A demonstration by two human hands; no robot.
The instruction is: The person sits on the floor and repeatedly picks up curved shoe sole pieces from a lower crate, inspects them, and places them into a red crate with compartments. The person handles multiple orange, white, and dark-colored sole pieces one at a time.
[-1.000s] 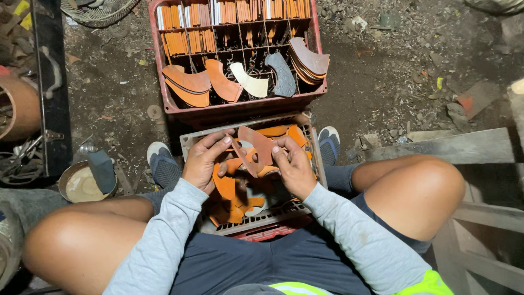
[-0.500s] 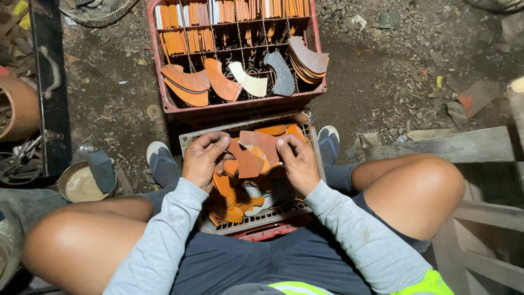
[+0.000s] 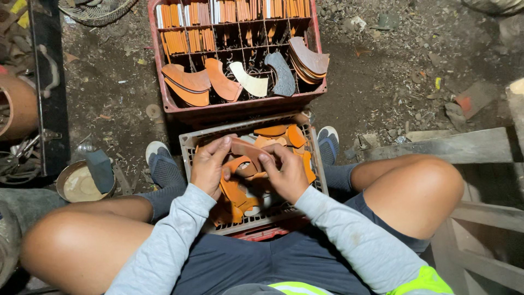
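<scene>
My left hand (image 3: 210, 166) and right hand (image 3: 286, 175) meet over the pale grey slatted plastic crate (image 3: 191, 143) between my knees, fingers of both pinched on one curved reddish-brown flat piece (image 3: 246, 150) held just above the heap of orange curved cut-outs (image 3: 284, 135) in it. Just beyond sits a red plastic divided crate (image 3: 158, 65), more curved pieces leaning in a row along its near side. A round tin of pale paste (image 3: 79, 186) rests by my left foot.
</scene>
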